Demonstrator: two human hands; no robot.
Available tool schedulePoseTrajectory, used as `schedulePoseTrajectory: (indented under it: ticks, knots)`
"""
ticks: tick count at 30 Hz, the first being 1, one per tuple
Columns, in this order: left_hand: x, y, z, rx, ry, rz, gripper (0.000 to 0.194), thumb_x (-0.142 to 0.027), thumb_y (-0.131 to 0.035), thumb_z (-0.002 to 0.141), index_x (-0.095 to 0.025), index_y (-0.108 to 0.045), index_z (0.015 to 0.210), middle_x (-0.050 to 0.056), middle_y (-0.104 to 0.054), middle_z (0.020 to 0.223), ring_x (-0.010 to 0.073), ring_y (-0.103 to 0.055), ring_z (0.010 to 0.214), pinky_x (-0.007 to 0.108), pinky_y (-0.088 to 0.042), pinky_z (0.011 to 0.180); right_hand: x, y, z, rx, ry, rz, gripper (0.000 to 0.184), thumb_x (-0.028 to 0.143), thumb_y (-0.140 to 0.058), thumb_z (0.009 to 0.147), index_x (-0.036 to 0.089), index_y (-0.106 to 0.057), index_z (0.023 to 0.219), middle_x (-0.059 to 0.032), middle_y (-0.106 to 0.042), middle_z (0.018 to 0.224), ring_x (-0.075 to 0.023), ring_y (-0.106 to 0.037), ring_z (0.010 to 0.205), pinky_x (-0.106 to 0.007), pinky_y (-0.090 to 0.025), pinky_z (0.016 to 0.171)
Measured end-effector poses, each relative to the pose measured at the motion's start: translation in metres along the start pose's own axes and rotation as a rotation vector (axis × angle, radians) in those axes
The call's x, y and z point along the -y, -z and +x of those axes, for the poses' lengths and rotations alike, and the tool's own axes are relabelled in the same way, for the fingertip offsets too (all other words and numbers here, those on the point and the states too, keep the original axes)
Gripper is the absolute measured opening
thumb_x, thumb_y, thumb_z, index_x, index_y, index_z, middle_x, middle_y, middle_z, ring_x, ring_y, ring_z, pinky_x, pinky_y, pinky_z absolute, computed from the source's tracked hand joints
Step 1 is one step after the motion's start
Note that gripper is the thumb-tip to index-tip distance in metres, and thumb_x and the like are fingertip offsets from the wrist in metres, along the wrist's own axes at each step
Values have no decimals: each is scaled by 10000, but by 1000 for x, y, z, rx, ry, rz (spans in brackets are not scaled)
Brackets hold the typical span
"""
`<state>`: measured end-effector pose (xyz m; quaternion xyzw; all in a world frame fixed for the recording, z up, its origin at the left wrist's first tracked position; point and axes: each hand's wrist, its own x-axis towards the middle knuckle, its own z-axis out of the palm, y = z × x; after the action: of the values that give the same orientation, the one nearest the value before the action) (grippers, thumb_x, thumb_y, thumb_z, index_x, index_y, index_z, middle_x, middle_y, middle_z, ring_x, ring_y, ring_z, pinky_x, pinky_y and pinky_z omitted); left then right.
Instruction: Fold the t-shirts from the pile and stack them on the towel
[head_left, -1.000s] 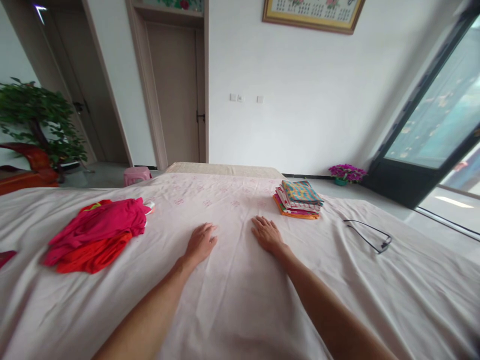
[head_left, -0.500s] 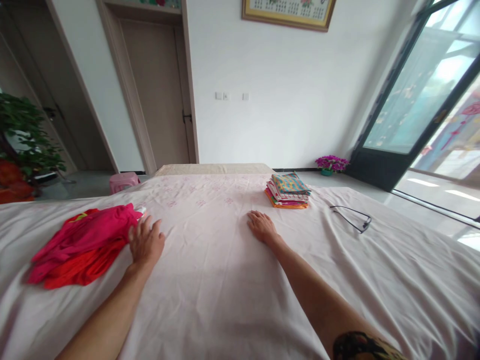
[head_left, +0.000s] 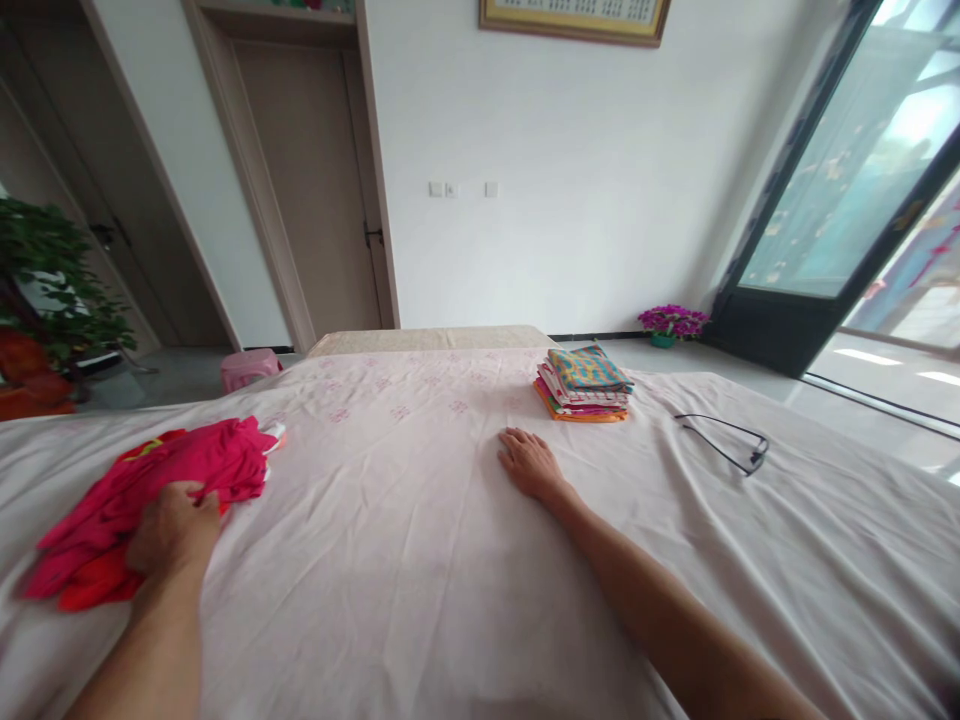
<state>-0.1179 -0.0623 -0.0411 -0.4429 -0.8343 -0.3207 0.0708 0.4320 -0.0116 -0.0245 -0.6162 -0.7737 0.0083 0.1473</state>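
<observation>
On the left side of the pale pink sheet point(head_left: 360, 520) lies a loose pile of clothes, a pink garment point(head_left: 191, 455) over a red one point(head_left: 97, 585). My left hand point(head_left: 176, 530) is on the pile, its fingers curled into the pink garment's cloth. A small white piece shows at the pile's right end. Flat on the sheet rests my right hand point(head_left: 532, 463), fingers stretched out and holding nothing. Just beyond it to the right sits a stack of folded cloths point(head_left: 585, 385), a teal and yellow patterned one on top.
Dark-framed glasses point(head_left: 724, 440) lie on the sheet right of the stack. A pink stool point(head_left: 251, 368) stands past the sheet's far left edge. Farther off are a leafy plant point(head_left: 52, 280), purple flowers point(head_left: 671, 320) in a green pot, and a glass door point(head_left: 840, 200).
My left hand has moved left and nearer, from beside the pile onto it, and has closed on the pink garment. The right hand stays flat in nearly the same place.
</observation>
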Motion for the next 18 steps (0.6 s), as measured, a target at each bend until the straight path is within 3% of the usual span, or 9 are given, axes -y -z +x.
schedulePoseTrajectory:
  ticks: [3,5,9,12,15,16,18]
  knots:
    - [-3,-2,1,11,114,124,392,-528,-392,853,-219,-628,905,88,-604,723,300,-639,670,415,-500,532,-3,-1,1,3,-3,15,459,373,-390,983,237,-520,1402,-67,-474,1499,-214,-387,1389,-378,-206,1169]
    - [-8,0,1,-15,109,151,355,-516,-426,841,-226,-626,883,43,-545,625,240,-588,592,371,-486,520,-5,-2,1,5,-7,21,456,366,-399,980,242,-523,1401,-65,-480,1495,-213,-389,1388,-373,-202,1170]
    - [-31,12,-3,-77,132,138,291,-492,-466,836,-249,-621,875,-11,-463,587,200,-540,593,343,-485,561,-7,-3,2,-6,-2,37,448,362,-410,975,245,-538,1388,-62,-496,1481,-211,-407,1372,-352,-219,1158]
    - [-64,22,-13,-149,26,2,323,-477,-403,897,-235,-615,931,17,-578,746,227,-586,689,368,-491,619,-8,-3,3,-14,8,48,446,364,-408,975,238,-546,1380,-63,-505,1472,-210,-419,1361,-349,-231,1152]
    - [-111,29,-39,-227,-96,-269,314,-472,-471,886,-192,-596,952,57,-648,890,230,-622,802,381,-517,746,-9,-3,4,-16,12,59,450,367,-407,976,223,-549,1379,-72,-510,1465,-214,-426,1356,-354,-233,1154]
    - [-129,30,-53,-198,-185,-402,314,-473,-488,885,-186,-585,968,61,-657,921,217,-630,836,364,-523,789,-9,-3,4,-16,14,62,451,367,-406,976,221,-550,1378,-71,-513,1463,-215,-429,1355,-353,-235,1154]
    - [-160,28,-84,37,-392,-619,303,-487,-504,894,-198,-573,956,38,-669,906,185,-645,837,322,-533,814,-10,-4,4,-14,15,65,452,369,-406,976,224,-551,1378,-65,-512,1464,-213,-430,1355,-349,-241,1154]
